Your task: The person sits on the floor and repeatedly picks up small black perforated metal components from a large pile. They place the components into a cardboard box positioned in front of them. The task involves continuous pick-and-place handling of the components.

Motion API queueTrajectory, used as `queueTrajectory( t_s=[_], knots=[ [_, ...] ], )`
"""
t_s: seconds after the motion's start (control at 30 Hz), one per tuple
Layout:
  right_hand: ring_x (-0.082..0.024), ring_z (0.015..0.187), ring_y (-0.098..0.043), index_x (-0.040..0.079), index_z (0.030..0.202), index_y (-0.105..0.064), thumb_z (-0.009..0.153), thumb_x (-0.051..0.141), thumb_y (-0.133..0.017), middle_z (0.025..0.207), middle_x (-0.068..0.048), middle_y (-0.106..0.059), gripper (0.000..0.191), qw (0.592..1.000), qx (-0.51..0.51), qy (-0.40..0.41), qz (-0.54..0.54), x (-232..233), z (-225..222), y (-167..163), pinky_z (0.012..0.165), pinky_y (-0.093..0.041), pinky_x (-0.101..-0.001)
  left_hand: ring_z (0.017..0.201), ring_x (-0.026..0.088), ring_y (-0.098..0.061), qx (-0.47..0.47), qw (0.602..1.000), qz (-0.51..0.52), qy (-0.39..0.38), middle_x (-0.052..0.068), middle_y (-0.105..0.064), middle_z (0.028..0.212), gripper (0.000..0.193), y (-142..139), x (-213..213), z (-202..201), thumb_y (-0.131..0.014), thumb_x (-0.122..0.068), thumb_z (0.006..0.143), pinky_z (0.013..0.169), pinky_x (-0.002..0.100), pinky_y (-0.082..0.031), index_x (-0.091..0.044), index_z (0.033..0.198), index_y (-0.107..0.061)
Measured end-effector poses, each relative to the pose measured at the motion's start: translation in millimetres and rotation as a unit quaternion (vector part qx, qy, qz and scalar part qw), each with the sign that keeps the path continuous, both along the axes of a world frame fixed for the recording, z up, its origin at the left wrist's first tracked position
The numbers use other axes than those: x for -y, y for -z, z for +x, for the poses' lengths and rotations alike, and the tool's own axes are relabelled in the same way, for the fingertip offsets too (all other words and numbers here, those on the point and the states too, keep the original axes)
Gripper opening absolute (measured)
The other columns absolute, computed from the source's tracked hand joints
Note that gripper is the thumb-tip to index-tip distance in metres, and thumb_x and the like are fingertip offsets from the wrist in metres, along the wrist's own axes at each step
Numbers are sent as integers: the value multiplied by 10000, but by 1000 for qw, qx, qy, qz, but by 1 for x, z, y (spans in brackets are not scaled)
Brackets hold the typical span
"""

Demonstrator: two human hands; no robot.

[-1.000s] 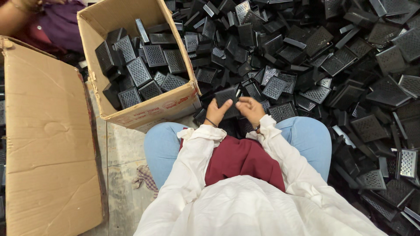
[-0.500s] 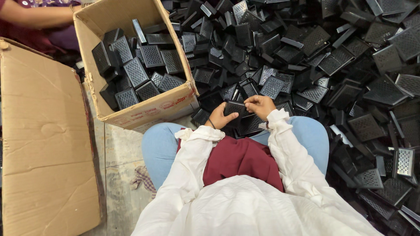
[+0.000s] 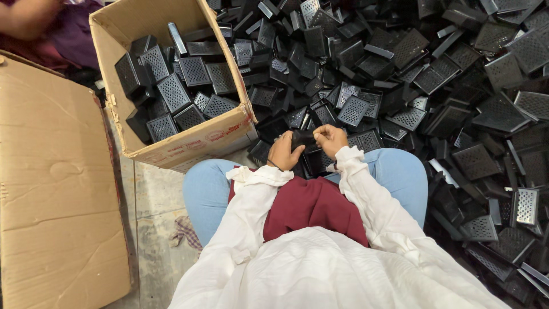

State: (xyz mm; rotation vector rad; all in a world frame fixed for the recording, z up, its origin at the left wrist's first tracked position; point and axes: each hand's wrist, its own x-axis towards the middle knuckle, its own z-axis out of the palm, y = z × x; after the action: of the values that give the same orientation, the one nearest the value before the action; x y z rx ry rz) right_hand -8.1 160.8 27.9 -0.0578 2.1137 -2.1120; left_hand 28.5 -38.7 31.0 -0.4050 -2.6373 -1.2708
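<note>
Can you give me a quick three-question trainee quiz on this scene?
1. True or false: the open cardboard box holds black perforated parts.
2. What do the left hand and right hand hold between them? A) a white cloth B) a small black part C) a flattened carton
3. On which side of the person does the big pile of black perforated parts spread?

Key: 1. True. 2. B; both hands grip it above the lap. 3. Ahead and to the right; the flattened cardboard sheet lies to the left.
</note>
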Motion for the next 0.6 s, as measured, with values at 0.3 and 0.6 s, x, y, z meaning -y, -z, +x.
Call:
queueTrajectory(
  t_s=[0.3, 0.6],
  knots=[
    [-101, 700, -646, 16, 983, -697, 950, 68, -672, 853, -25, -724, 66, 994, 92, 59, 11, 9, 1, 13, 650, -556, -256, 947, 380, -616, -118, 977, -175, 6, 147, -621, 987, 249, -6, -8, 2, -735, -99, 807, 842, 483, -483, -60, 1013, -601],
    [-215, 784, -715, 22, 966, -686, 920, 55, -717, 925, -119, -712, 64, 950, -268, 62, 148, 38, 39, -28, 701, -571, -317, 959, 459, -660, -78, 981, 68, -164, 258, -675, 1015, 438, -77, 14, 6, -744, -308, 961, 821, 507, -534, 50, 1156, -583]
  ],
)
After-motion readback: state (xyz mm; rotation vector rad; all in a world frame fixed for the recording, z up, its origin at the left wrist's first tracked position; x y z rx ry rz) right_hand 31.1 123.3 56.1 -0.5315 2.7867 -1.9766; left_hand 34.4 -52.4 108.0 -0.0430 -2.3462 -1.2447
